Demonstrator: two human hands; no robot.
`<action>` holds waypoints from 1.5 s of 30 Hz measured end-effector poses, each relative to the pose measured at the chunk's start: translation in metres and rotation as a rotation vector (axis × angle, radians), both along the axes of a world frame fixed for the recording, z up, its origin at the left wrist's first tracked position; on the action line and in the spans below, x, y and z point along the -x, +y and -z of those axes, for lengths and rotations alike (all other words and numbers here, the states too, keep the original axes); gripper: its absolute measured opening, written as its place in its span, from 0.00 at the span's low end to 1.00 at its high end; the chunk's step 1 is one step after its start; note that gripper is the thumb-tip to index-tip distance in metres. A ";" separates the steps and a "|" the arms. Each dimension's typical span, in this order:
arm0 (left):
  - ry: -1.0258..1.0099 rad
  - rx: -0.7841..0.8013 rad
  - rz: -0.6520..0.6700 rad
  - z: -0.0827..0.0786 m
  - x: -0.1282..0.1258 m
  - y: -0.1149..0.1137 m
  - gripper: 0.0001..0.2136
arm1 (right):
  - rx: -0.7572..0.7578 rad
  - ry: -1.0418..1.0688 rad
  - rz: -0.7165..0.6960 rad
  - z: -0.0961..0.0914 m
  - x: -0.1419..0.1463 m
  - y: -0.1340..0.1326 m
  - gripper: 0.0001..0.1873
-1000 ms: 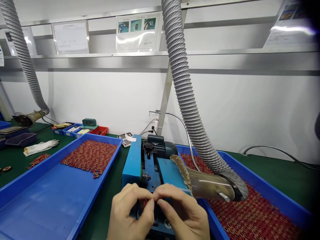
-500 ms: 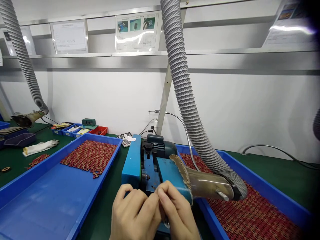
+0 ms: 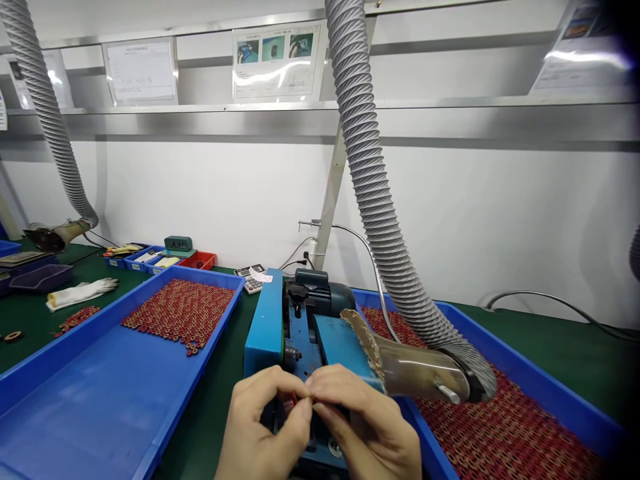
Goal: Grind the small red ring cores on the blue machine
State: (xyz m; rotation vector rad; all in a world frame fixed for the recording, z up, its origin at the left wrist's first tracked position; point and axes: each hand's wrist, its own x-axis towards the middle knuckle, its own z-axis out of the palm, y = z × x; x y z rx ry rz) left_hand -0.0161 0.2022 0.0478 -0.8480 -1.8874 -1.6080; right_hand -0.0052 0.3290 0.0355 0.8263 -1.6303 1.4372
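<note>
My left hand [image 3: 267, 423] and my right hand [image 3: 367, 420] meet fingertip to fingertip in front of a blue belt-sander-like machine [image 3: 300, 333]. Both are closed in a pinch. A bit of a small red part [image 3: 289, 403] shows inside the curl of my left fingers; most of it is hidden. What my right fingertips pinch is too covered to make out. Behind the hands stand the machine's blue housings and dark motor [image 3: 327, 290]. A brownish suction nozzle [image 3: 425, 367] joins the machine's right side.
A blue tray [image 3: 85, 413] on the left holds many small red rings [image 3: 180, 312] at its far end. Another blue tray [image 3: 565, 400] on the right is spread with similar rings. A grey ribbed hose [image 3: 370, 173] hangs down to the nozzle. White gloves [image 3: 83, 293] lie far left.
Both hands have turned: the left thumb now shows and its fingers have opened into a loop, while the right hand has rolled flatter. The fingertips still meet. Trays and machine are unchanged.
</note>
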 end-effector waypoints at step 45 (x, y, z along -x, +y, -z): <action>0.333 0.126 -0.149 0.005 0.004 0.002 0.07 | 0.146 -0.285 -0.160 0.004 -0.002 0.001 0.09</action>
